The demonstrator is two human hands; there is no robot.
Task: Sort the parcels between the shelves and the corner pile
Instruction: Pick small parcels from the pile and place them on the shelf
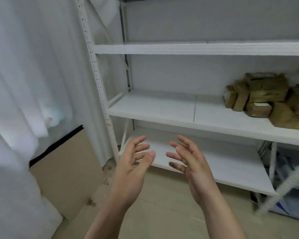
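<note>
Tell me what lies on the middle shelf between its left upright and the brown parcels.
Nothing: in the head view the middle shelf is bare white board from the left upright to the brown parcels, crossed only by a thin seam.

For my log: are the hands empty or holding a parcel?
Empty: left hand and right hand have spread fingers; parcels lie on the shelf.

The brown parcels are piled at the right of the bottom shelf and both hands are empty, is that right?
Not quite: the head view shows the brown parcels at the right of the middle shelf, not the bottom one. The left hand and right hand are indeed empty.
</note>
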